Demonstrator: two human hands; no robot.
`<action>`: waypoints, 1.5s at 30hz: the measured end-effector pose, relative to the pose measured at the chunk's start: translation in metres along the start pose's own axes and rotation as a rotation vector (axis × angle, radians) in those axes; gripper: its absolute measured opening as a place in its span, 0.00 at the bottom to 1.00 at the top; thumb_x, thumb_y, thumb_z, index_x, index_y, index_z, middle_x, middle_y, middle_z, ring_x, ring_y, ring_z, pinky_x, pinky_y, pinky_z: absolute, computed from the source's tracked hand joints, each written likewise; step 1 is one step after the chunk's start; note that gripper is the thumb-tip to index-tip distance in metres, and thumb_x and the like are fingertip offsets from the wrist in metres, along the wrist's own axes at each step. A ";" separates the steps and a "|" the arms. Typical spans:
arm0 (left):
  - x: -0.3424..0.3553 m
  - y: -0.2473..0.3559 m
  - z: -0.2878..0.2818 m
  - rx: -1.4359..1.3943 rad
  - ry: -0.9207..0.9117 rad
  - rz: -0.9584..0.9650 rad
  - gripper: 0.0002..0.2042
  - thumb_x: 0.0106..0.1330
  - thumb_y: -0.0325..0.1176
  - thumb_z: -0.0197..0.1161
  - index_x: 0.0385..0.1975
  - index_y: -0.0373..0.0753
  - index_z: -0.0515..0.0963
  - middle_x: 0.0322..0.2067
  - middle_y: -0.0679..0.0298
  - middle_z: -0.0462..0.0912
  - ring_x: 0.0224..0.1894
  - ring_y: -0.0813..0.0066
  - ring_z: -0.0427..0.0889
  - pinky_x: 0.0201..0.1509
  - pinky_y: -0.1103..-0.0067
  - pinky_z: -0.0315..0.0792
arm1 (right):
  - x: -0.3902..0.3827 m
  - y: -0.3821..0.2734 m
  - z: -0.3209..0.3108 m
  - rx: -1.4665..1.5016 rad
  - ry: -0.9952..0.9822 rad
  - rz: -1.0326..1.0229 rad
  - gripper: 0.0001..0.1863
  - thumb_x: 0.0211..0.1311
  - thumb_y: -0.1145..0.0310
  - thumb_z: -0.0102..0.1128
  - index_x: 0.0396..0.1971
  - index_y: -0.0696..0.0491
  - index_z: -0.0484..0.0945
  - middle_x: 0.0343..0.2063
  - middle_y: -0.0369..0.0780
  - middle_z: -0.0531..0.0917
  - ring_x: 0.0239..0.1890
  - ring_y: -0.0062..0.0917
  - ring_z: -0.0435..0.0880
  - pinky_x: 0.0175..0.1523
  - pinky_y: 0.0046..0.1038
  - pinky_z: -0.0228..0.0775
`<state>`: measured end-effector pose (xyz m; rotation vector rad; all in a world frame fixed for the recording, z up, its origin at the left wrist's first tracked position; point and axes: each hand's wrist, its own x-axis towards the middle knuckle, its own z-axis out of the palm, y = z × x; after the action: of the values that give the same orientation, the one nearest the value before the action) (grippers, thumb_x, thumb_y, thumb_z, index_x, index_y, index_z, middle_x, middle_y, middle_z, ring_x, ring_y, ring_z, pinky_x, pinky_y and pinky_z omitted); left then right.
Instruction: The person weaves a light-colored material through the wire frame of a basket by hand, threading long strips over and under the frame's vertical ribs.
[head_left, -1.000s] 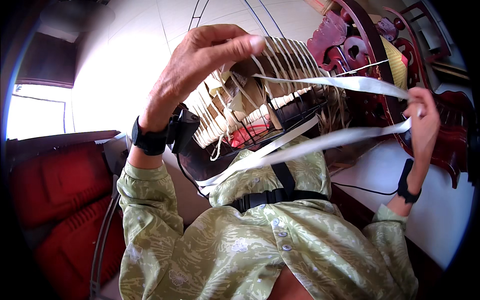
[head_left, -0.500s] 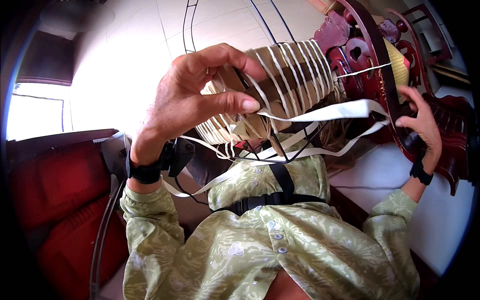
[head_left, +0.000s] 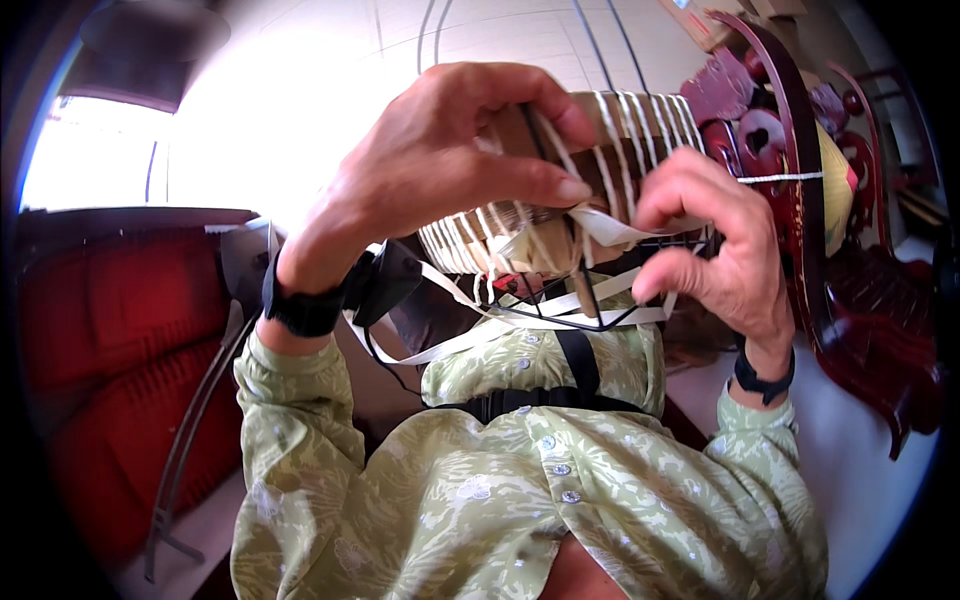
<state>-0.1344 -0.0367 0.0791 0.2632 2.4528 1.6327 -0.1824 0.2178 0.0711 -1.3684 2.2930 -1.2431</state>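
Observation:
My left hand (head_left: 450, 165) grips a white flat strip (head_left: 615, 230) by the thumb, on a frame wound with pale cord (head_left: 632, 125), with brown card and black wire bars (head_left: 600, 325). Its index finger curls over the cord. My right hand (head_left: 715, 240) is at the frame's right, fingers curled on the same strip, thumb bent lower down. More white strip hangs in loops below the frame, over a black wire end and near the green patterned cloth of my clothing.
A carved dark-red wooden chair (head_left: 805, 150) stands close on the right, with a cord tied to it and a yellow conical object (head_left: 835, 185) behind. Red cushions (head_left: 120, 320) and a curved metal bar (head_left: 190, 440) are at left. Cardboard (head_left: 700, 20) lies at the back.
My right hand has moved left from beside the chair to the frame, bringing the strip inward. My left hand has shifted right with its thumb on the strip.

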 end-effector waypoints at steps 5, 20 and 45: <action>0.001 -0.006 -0.003 -0.245 -0.083 -0.007 0.17 0.63 0.42 0.71 0.41 0.34 0.82 0.33 0.65 0.84 0.38 0.80 0.81 0.45 0.82 0.74 | -0.008 -0.002 0.006 -0.156 0.053 -0.012 0.10 0.50 0.77 0.72 0.30 0.59 0.80 0.26 0.37 0.80 0.29 0.26 0.80 0.36 0.26 0.71; -0.010 -0.016 0.024 0.309 0.216 0.484 0.22 0.43 0.33 0.80 0.40 0.40 0.83 0.54 0.61 0.78 0.51 0.64 0.81 0.50 0.72 0.79 | -0.013 -0.025 0.002 -0.186 0.191 0.128 0.05 0.55 0.78 0.69 0.28 0.59 0.81 0.22 0.38 0.82 0.23 0.21 0.81 0.27 0.19 0.70; -0.012 -0.022 0.019 0.245 0.174 0.625 0.17 0.43 0.19 0.68 0.37 0.35 0.79 0.47 0.56 0.83 0.45 0.61 0.80 0.51 0.68 0.74 | -0.010 -0.022 0.055 -0.572 0.535 -0.265 0.15 0.40 0.79 0.71 0.33 0.52 0.83 0.29 0.36 0.78 0.27 0.30 0.80 0.31 0.30 0.71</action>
<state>-0.1191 -0.0308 0.0516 1.0566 2.8948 1.5949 -0.1330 0.1902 0.0503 -1.7265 3.0993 -1.1824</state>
